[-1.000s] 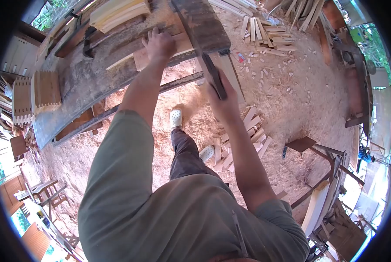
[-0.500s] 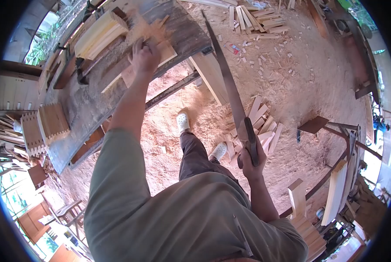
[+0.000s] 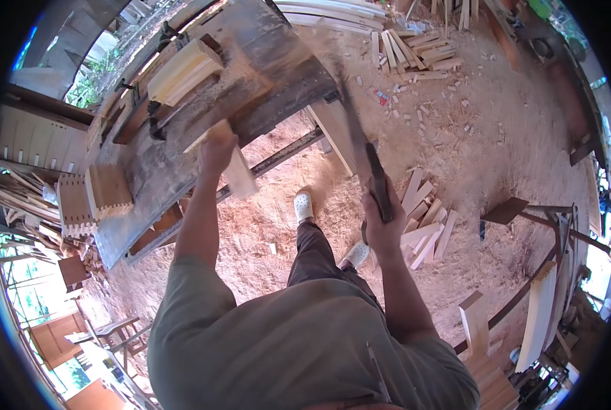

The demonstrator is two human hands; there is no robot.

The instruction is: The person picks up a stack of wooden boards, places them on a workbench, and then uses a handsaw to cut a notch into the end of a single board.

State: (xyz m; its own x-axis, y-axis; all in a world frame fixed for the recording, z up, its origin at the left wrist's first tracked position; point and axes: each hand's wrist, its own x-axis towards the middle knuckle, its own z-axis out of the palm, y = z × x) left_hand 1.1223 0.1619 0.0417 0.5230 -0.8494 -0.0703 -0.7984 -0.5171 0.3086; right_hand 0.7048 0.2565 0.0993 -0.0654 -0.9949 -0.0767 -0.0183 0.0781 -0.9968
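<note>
Board [image 3: 240, 173], pale and short, lay in the left hand [image 3: 218, 149], which was closed around it near its far end, though blur hid exactly how the fingers sat. With 12 o'clock at the top of the view, its long axis ran from about 11 to 5 o'clock, and its lower end hung past the near edge of the workbench [image 3: 283, 63], over the gap at the bench side.

The right hand [image 3: 385, 224] was wrapped snugly round the grip of the handsaw [image 3: 378, 179], well apart from the left. From there the board was toward 10 o'clock, so the left hand was plainly the nearer one. The saw's blade reached away between 11 and 12 o'clock, roughly parallel to the board and not touching it; the blade was smeared, and which way its teeth faced could not be told. Between board and saw, a wider plank [image 3: 334, 137] slanted down from the bench corner, also from 11 to 5 o'clock.

On the bench, the stacked pale pieces [image 3: 184, 74] sat toward 11 o'clock from the left hand, and the notched panels [image 3: 108, 191] toward 8 o'clock.
</note>
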